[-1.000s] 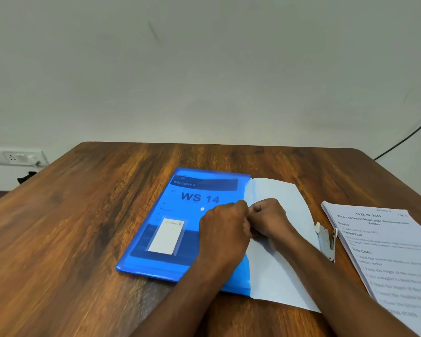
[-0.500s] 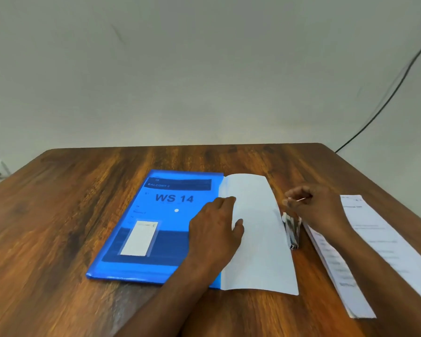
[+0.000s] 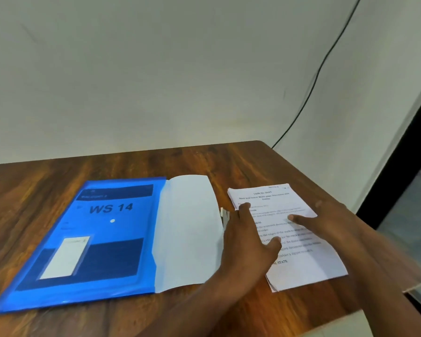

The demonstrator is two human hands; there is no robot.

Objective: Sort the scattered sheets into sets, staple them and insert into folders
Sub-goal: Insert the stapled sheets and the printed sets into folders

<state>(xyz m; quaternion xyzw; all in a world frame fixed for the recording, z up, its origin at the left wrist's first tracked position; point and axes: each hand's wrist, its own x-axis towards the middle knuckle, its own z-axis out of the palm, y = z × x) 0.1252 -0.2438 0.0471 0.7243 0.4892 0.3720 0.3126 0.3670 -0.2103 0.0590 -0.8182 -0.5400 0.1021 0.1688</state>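
A blue folder [image 3: 88, 239] marked "WS 14" lies flat on the wooden table [image 3: 34, 186]. Blank white sheets [image 3: 187, 229] stick out of its right side. To their right lies a stack of printed sheets [image 3: 301, 261]. My left hand [image 3: 248, 242] reaches over the stack's left edge with fingers spread, a fingertip touching the upper left of the top page. My right hand [image 3: 326, 222] rests on the stack's right side, fingers straight. A stapler [image 3: 224, 216] shows only as a small pale sliver between the blank sheets and my left hand.
The table's right edge [image 3: 350, 210] runs close beside the printed stack. A black cable [image 3: 309, 93] hangs down the wall behind the table's far right corner. A dark frame with glass [image 3: 399, 171] stands at the far right.
My left hand left the folder and moved right onto the printed stack. My right hand opened from a curl and settled on the stack. The view swung to the right.
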